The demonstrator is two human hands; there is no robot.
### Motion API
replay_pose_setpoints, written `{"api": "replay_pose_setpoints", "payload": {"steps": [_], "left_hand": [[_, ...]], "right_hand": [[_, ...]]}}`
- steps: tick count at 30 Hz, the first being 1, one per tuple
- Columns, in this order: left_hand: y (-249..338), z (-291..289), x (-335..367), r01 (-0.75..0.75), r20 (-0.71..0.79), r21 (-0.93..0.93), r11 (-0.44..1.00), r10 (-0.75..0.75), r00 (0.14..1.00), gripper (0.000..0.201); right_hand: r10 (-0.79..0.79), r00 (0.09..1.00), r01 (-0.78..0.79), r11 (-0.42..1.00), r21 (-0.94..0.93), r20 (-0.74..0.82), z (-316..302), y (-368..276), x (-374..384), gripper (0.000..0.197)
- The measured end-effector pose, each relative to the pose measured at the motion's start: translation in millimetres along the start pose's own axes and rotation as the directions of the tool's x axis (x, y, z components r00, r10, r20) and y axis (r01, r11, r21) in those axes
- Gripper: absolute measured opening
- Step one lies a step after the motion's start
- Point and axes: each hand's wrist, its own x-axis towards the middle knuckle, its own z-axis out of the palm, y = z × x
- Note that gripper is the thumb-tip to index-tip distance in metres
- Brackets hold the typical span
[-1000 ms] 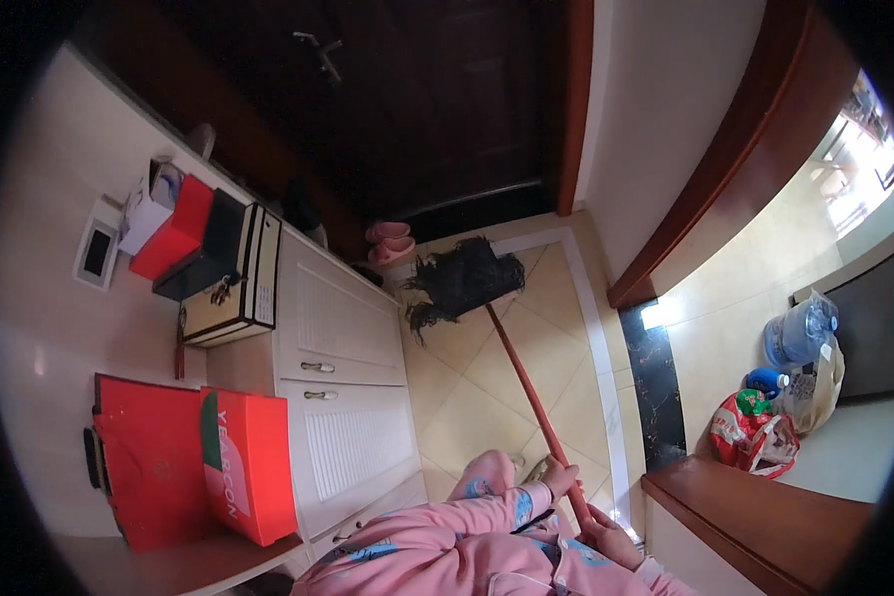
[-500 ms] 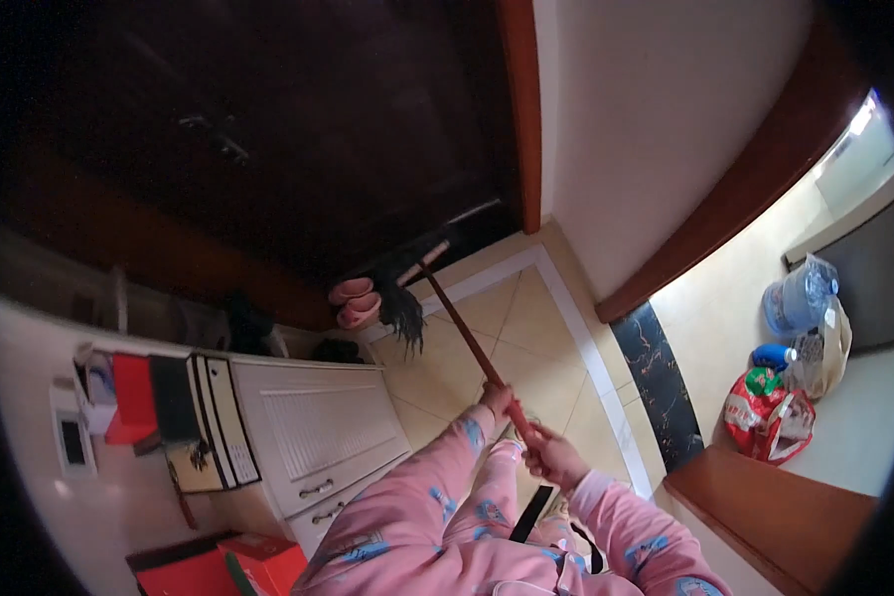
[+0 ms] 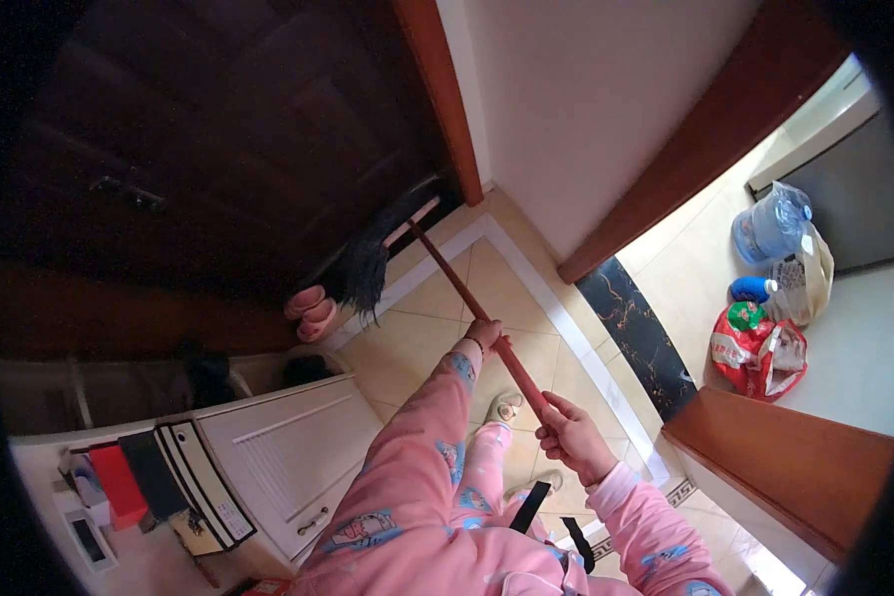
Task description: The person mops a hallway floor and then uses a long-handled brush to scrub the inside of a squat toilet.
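Nearest me, pink printed sleeves [image 3: 407,442] come up from the lower edge, two black straps [image 3: 531,507] between them. Right hand [image 3: 574,437] is closed around the top end of the mop [image 3: 447,268], thumb laid along the stick; left hand [image 3: 484,335] is wrapped round the same stick further down, fingers curled tight. So I log both hands as gripping, neither spread. Under the arms I get a pale shoe [image 3: 505,406] on beige floor tiles [image 3: 407,348]. Off to the left, a white cabinet [image 3: 293,452] with a louvred door; on top, a black-and-cream box [image 3: 204,497], a dark box [image 3: 151,479] and a red box [image 3: 119,487] stand side by side. On my right, a brown wooden ledge [image 3: 780,472], then a black marble strip [image 3: 636,328] across the floor. Past that, a red bag [image 3: 760,363], blue bottle [image 3: 751,288], pale bag [image 3: 815,273] and clear blue water jug [image 3: 770,226] sit bunched together. Farther ahead, the stick runs away to the mop's dark strands [image 3: 370,263], at the foot of the dark door [image 3: 219,149]. Pink slippers [image 3: 317,320] sit just left of the strands; I can't tell if they touch. A reddish-brown door frame [image 3: 442,109] borders the door's right side.
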Motion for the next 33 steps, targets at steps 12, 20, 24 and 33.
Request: {"api": "replay_pose_setpoints", "payload": {"steps": [12, 20, 24, 33], "left_hand": [[-123, 62, -58, 0.100, 0.060, 0.352, 0.931, -0.129, 0.990, 0.023], [-264, 108, -127, 0.130, 0.127, 0.764, 0.632, -0.344, 0.930, 0.034], [-367, 130, -199, 0.218, 0.170, 0.794, 0.567, -0.551, 0.817, 0.041], [-579, 146, -345, 0.123, 0.023, 0.990, 0.072, -0.934, 0.357, 0.050]], "right_hand": [[0.073, 0.983, -0.054, 0.992, 0.117, -0.168, -78, 92, -121, 0.042], [0.097, 0.963, -0.038, 0.972, 0.231, -0.251, -127, 203, -264, 0.040], [0.066, 0.866, -0.061, 0.998, 0.026, -0.495, -151, 263, -355, 0.039], [0.456, 0.582, -0.030, 0.839, 0.543, -0.673, -116, 332, -510, 0.039]]}}
